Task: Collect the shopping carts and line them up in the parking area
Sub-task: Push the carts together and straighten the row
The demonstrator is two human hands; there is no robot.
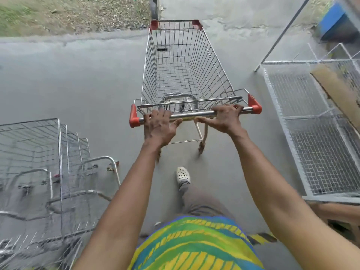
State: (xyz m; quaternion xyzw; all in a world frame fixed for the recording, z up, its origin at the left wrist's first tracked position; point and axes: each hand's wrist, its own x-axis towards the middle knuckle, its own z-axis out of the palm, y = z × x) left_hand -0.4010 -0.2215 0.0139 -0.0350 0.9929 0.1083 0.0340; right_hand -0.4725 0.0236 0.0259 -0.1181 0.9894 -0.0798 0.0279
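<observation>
A wire shopping cart (179, 71) with red corner caps stands straight ahead of me on grey concrete, its basket empty. My left hand (158, 125) grips the left part of its metal handle bar (194, 114), fingers curled over the top. My right hand (224, 118) holds the right part of the same bar, thumb stretched out below it. A row of several nested wire carts (44, 164) stands at the lower left, blurred.
A white wire-mesh rack (311, 121) lies along the right side with a cardboard sheet (339, 90) on it. A slanted metal pole (282, 34) rises at the upper right. Grass and dry leaves (68, 14) border the concrete far ahead. My shoe (183, 175) is behind the cart.
</observation>
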